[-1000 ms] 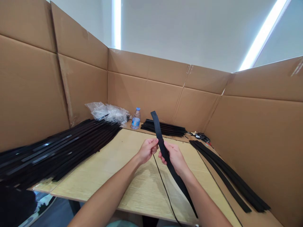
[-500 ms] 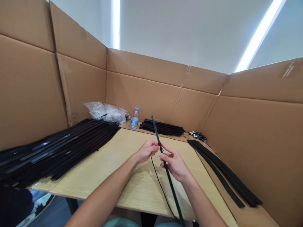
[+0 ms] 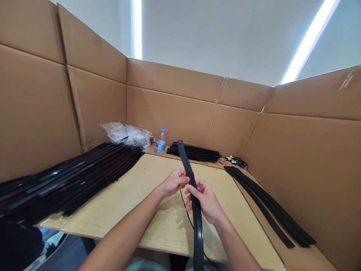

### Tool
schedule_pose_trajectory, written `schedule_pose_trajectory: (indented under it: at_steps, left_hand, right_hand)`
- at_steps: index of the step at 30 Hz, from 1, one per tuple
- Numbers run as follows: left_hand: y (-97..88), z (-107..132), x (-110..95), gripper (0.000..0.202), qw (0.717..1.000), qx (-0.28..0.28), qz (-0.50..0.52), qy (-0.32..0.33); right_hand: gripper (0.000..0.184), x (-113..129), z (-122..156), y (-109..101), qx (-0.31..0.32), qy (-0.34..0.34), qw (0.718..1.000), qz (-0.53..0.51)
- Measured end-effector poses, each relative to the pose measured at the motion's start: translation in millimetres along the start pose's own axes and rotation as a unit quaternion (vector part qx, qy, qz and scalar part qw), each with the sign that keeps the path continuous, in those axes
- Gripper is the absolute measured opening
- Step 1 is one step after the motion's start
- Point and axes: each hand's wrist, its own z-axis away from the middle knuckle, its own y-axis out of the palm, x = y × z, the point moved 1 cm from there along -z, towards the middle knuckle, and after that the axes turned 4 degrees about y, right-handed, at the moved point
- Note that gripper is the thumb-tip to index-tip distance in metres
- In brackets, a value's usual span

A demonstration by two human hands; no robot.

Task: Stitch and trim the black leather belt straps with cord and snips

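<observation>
Black rubber strip [image 3: 197, 229], held upright over the table, one end up, other end running off the bottom of the view. Both hands narrow on it at mid-length: right hand [image 3: 204, 201] pinches it, left hand [image 3: 175, 182] curled against its edge. Thin black cable [image 3: 186, 214] under the hands. Table [image 3: 118, 214] has a big strip pile [image 3: 84, 177] left, a stack [image 3: 194, 152] at back, strips [image 3: 267, 205] right, plus water bottle [image 3: 161, 142], plastic bag [image 3: 126, 135]. Cardboard walls [image 3: 169, 113] around.
</observation>
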Motion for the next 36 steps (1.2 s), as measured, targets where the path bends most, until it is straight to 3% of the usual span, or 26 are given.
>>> schedule_pose_trajectory:
  at_steps: [5, 10, 17, 22, 25, 27, 32, 36]
  left_hand:
    - [9.2, 32.7, -4.9, 0.045, 0.999, -0.036, 0.003, 0.003]
    - [18.8, 74.6, -0.4, 0.048, 0.995, -0.099, -0.001, 0.01]
    - [35.2, 102.6, -2.9, 0.05, 0.984, -0.175, -0.004, -0.035]
    - [44.5, 109.5, -15.7, 0.048, 0.984, -0.173, 0.002, -0.036]
    - [46.4, 111.9, -20.7, 0.044, 0.985, -0.167, -0.019, -0.045]
    - [44.9, 112.7, -21.8, 0.043, 0.987, -0.149, -0.029, -0.058]
    - [36.3, 113.4, -19.0, 0.047, 0.992, -0.094, -0.007, -0.086]
    - [30.0, 112.8, -15.7, 0.047, 0.991, -0.099, 0.001, -0.088]
  right_hand:
    - [0.047, -12.4, 27.7, 3.7, 0.063, 0.0, 0.993, -0.1]
    - [0.046, -37.8, 57.3, 11.8, 0.053, 0.055, 0.97, -0.23]
    - [0.041, -48.9, 73.1, 13.9, 0.032, 0.01, 0.98, -0.199]
    - [0.046, -44.3, 78.9, 15.4, 0.04, -0.021, 0.992, -0.116]
    - [0.036, -45.1, 82.0, 17.2, 0.056, 0.002, 0.995, -0.087]
    - [0.029, -45.9, 84.2, 18.1, 0.077, 0.02, 0.995, -0.065]
    - [0.04, -44.9, 88.0, 20.6, 0.146, 0.046, 0.988, -0.027]
    - [0.041, -41.7, 88.3, 22.1, 0.139, 0.023, 0.99, -0.024]
